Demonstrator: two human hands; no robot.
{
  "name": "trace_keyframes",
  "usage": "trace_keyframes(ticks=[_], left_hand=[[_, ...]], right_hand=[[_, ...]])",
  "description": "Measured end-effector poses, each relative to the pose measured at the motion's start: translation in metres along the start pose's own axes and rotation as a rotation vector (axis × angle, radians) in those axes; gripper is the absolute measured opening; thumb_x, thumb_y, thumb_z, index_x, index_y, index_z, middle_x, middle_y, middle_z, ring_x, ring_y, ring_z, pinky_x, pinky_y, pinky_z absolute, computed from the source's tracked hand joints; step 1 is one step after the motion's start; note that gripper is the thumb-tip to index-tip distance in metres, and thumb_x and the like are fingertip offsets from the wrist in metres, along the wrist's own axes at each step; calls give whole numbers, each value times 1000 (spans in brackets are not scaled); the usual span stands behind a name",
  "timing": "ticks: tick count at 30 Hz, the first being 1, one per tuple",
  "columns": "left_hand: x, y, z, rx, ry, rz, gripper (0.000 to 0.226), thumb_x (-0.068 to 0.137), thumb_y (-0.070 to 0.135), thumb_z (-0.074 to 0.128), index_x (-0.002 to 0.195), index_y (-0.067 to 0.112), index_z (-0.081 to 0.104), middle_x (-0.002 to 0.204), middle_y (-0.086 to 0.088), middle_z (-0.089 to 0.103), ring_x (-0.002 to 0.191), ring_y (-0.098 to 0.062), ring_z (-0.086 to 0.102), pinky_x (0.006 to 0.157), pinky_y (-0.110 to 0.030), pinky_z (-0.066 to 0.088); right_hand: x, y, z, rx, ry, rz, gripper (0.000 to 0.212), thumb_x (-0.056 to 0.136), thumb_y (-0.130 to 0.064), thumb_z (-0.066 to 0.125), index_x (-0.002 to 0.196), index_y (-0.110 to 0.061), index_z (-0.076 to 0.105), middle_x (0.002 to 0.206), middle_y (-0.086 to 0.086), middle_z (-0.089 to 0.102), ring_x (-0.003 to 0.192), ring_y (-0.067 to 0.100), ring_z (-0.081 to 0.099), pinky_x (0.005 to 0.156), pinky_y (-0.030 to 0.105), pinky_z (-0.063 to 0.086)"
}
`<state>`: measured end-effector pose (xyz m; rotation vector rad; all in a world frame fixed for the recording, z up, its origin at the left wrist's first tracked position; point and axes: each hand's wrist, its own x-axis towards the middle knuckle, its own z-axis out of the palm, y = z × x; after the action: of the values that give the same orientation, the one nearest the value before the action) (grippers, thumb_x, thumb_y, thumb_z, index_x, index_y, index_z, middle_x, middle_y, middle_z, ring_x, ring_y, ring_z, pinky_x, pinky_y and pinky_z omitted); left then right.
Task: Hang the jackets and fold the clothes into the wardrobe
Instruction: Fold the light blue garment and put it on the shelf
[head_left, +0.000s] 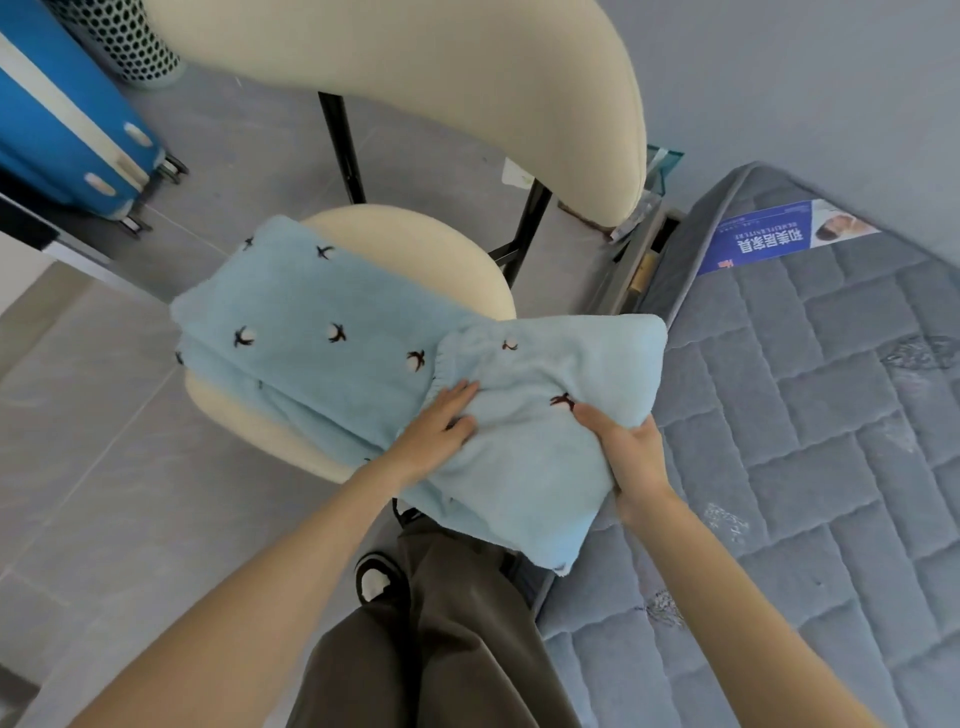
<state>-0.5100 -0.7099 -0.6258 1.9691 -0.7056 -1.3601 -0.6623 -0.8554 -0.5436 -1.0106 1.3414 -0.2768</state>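
Note:
A folded light-blue fleece garment (311, 306) with small dark motifs lies on the cream chair seat (415, 234). A second folded light-blue fleece piece (545, 478) with an elastic waistband overlaps its right end and hangs off the seat toward the mattress. My left hand (441, 421) rests on this second piece near the waistband, fingers fairly straight with the thumb pressed into the cloth. My right hand (628, 452) grips the piece's right edge, thumb on top and fingers under the fabric.
The cream chair back (467, 78) rises behind the seat. A grey quilted mattress (805, 441) lies at the right. A blue suitcase (67, 119) stands at the far left on the grey tiled floor (104, 441). My legs in dark trousers (441, 623) are below.

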Motion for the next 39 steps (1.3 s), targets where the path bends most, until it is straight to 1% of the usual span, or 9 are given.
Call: trace_keyframes(ticks=[6, 10, 14, 17, 22, 25, 28, 36, 39], left_hand=[[-16, 0, -23, -695, 108, -281, 41, 100, 27, 48, 139, 15, 47, 144, -1, 47, 131, -17, 44, 112, -27, 30], [-48, -10, -49, -857, 119, -326, 21, 101, 32, 43, 107, 24, 61, 121, -1, 62, 100, -10, 60, 90, -26, 47], [-68, -35, -61, -1146, 355, -390, 26, 104, 17, 37, 123, 11, 55, 122, -5, 60, 115, -27, 57, 97, -30, 47], [-71, -54, -68, -1253, 377, -443, 41, 103, 38, 33, 123, 10, 56, 130, -16, 57, 124, -33, 51, 113, -42, 32], [-76, -90, -73, -1506, 427, -390, 86, 85, 78, 18, 133, 15, 52, 127, -15, 60, 122, -31, 53, 109, -43, 35], [-72, -87, -75, -1480, 428, -322, 82, 71, 82, 44, 126, 22, 59, 116, -3, 69, 108, -22, 64, 90, -38, 49], [-60, -70, -74, -1331, 506, -287, 78, 56, 67, 76, 124, 35, 57, 113, 13, 70, 106, -8, 65, 95, -37, 49], [-36, -58, -69, -1481, 754, -383, 36, 80, 38, 75, 108, 18, 66, 93, 6, 75, 79, -8, 72, 60, -21, 55], [-38, -53, -68, -1533, 791, -378, 35, 83, 42, 70, 109, 18, 66, 93, 5, 75, 81, -11, 72, 62, -25, 56]], right_hand=[[-24, -29, 36, -36, -139, -56, 50, 84, -18, 74, 127, -27, 48, 116, -5, 65, 102, 14, 66, 68, 32, 59], [-29, -52, 100, -33, -257, -60, 48, 85, -15, 71, 121, -27, 41, 111, -3, 61, 87, 11, 69, 61, 31, 58], [-22, -67, 181, -100, -348, -27, 56, 91, -12, 63, 136, -21, 31, 111, 6, 60, 69, 17, 69, 57, 30, 58], [-11, -64, 233, -185, -453, 47, 50, 96, -15, 55, 138, -21, 29, 104, 13, 61, 64, 19, 66, 60, 31, 60], [9, -26, 254, -678, -564, -30, 36, 97, -20, 52, 132, -27, 51, 111, 2, 62, 90, 16, 59, 68, 21, 48], [24, 1, 230, -762, -402, -307, 35, 96, -18, 51, 130, -24, 51, 122, 1, 54, 112, 19, 50, 84, 25, 45], [49, 7, 210, -837, -174, -546, 49, 92, -26, 62, 137, -23, 44, 140, 1, 41, 130, 22, 31, 100, 26, 29], [109, -16, 213, -1055, -250, -137, 112, 66, -78, 64, 153, -33, 10, 149, 8, 36, 135, 35, 37, 110, 54, 34], [118, -28, 218, -1039, -399, 33, 89, 63, -78, 66, 127, -17, 54, 128, 4, 62, 106, 22, 63, 83, 34, 53]])
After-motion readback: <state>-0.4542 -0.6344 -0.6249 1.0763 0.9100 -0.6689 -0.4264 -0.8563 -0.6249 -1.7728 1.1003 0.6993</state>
